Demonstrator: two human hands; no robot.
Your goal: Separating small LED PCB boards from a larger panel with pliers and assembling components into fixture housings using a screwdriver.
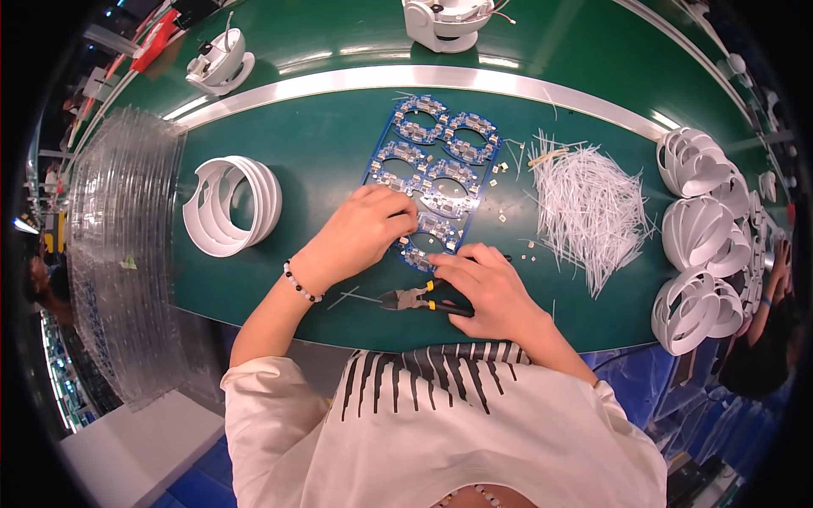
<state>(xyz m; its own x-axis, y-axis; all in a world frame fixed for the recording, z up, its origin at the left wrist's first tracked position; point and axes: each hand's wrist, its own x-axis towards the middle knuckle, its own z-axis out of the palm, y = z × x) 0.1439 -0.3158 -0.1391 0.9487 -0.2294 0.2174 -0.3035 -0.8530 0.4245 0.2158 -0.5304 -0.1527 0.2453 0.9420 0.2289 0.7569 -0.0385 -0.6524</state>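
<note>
A blue panel of joined, ring-shaped circuit boards (453, 173) lies on the green bench before me. My left hand (366, 230), a beaded bracelet on its wrist, bends over the panel's lower left with thumb and fingers pinched together. What they pinch, if anything, is hidden. My right hand (489, 292) curls over the black-and-yellow handles of diagonal cutters (411, 299), and its index fingertip touches the panel's lower end. The cutter jaws point left. Thin white cut strips (345, 296) lie just left of the jaws.
A heap of thin white strips (589, 212) lies to the right, with tiny pale bits (501, 216) beside the panel. White plastic rings (233, 207) stand at left, and more white rings (699, 233) at right. Clear plastic trays (127, 254) are stacked at far left. White housings (445, 21) stand beyond the metal strip.
</note>
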